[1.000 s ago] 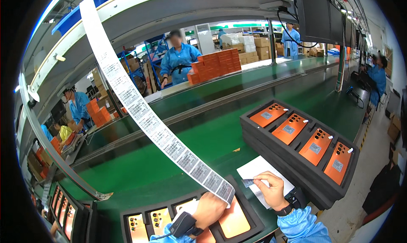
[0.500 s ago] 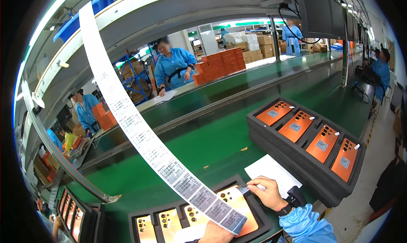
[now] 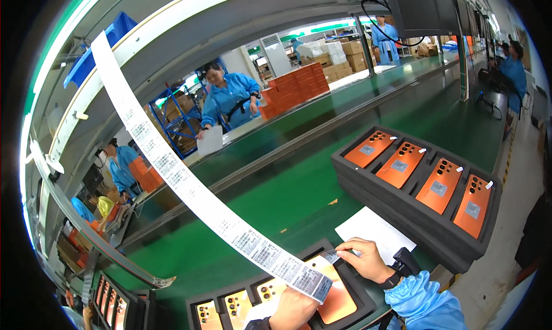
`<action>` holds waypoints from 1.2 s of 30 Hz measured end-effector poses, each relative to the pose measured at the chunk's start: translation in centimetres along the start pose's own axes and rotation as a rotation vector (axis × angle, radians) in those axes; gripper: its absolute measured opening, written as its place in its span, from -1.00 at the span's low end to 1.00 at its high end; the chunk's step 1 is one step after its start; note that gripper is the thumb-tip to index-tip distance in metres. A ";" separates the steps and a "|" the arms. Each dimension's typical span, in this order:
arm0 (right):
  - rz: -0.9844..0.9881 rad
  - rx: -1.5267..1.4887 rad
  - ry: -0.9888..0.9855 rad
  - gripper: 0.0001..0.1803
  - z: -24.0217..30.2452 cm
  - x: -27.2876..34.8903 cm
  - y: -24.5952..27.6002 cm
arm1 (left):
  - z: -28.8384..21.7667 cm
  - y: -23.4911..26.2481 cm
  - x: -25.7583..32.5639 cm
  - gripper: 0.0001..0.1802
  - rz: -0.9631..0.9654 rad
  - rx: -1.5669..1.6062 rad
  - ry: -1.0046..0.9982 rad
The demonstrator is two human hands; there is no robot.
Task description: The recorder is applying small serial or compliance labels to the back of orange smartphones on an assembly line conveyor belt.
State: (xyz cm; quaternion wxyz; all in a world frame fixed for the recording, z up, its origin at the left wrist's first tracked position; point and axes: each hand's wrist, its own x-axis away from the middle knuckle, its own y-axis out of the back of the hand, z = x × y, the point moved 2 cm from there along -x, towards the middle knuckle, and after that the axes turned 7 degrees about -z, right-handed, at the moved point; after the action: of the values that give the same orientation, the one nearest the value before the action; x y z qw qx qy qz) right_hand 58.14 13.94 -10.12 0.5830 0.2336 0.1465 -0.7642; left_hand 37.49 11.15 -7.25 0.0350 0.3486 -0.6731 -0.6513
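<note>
A long white strip of printed labels hangs from the rack at upper left and curves down to the near foam tray. My left hand is closed at the strip's lower end, its fingertips hidden under the labels. My right hand pinches a small grey label between thumb and fingers, at the upper edge of an orange phone. That phone lies at the right end of the near dark foam tray. More orange phones sit in the slots to its left, partly covered by my left hand and a white sheet.
Stacked dark foam trays with orange phones stand at right on the green conveyor belt. White paper lies beside them. More trays are at lower left. Across the belt, a person stands by orange boxes.
The view has shifted slightly, and more of my left hand shows below the strip. My right hand keeps its pinch on the label. Across the belt, the person has raised a white sheet.
</note>
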 end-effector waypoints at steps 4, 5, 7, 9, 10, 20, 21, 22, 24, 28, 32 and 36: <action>0.018 -0.001 0.003 -0.88 0.0 -0.3 -0.1 | -0.8 0.1 -0.5 -0.54 0.175 0.084 0.254; 0.025 -0.005 0.007 -0.88 -0.1 -0.3 -0.3 | -0.2 -0.8 -0.4 -0.52 0.222 0.109 0.301; 0.016 -0.012 0.008 -0.89 0.0 -0.5 -0.3 | -0.5 -0.8 -0.4 -0.52 0.165 0.154 0.307; 0.007 -0.019 0.006 -0.89 -0.2 -0.5 -0.3 | -1.2 -0.1 -0.8 -0.52 0.102 0.174 0.322; -0.001 -0.021 0.007 -0.89 -0.3 -0.6 -0.3 | -1.1 -0.4 -0.6 -0.52 0.105 0.165 0.319; -0.044 -0.016 0.017 -0.89 -1.6 -0.2 -0.2 | -0.6 -1.1 -0.1 -0.59 -0.083 0.075 0.140; -0.045 -0.016 0.014 -0.89 -1.8 -0.2 -0.1 | -0.8 -0.7 -0.4 -0.60 -0.081 0.081 0.138; -0.043 -0.010 0.011 -0.89 -1.9 -0.2 -0.1 | -0.9 -0.5 -0.5 -0.61 -0.080 0.087 0.135; -0.041 -0.003 0.008 -0.89 -2.1 -0.2 -0.1 | -0.4 -1.4 0.0 -0.63 -0.082 0.265 0.253; -0.036 -0.017 0.000 -0.89 -2.3 0.1 -0.2 | 0.2 -3.0 0.9 -0.68 -0.082 0.323 0.339; -0.029 -0.006 -0.011 -0.89 -2.3 0.2 -0.3 | -2.1 -1.6 0.2 -0.84 -0.186 0.396 0.272; -0.020 -0.010 0.010 -0.89 -2.3 0.3 -0.6 | -4.5 -0.2 -0.6 -0.88 -0.278 0.454 0.205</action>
State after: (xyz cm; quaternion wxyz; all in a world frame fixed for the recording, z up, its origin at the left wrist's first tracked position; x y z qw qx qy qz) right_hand 57.97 14.96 -12.21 0.5756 0.2332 0.1554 -0.7682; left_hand 40.31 7.61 -6.53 -0.0656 0.5005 -0.7404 -0.4438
